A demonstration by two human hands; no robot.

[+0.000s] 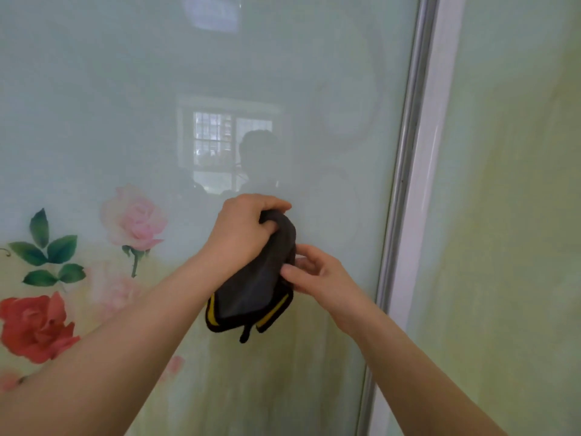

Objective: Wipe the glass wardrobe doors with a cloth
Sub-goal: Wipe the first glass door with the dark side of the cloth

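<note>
Before glass door (pixel 220 73), both hands' fingers clamp cloth (pixel 254 287), hanging lengthwise downward.

Bunched grey yellow-trimmed cloth (pixel 255 287) before floral glass door (pixel 125 121)

The glass door (pixel 283 73) stood upright, pale green and glossy, with pink and red roses (pixel 135 218) and dark leaves printed on its lower left. A metal frame (pixel 405 171) ran down its right edge, and a second pale panel (pixel 509 215) lay just beyond that. The glass reflected a barred window and a dim figure near its middle.
</note>
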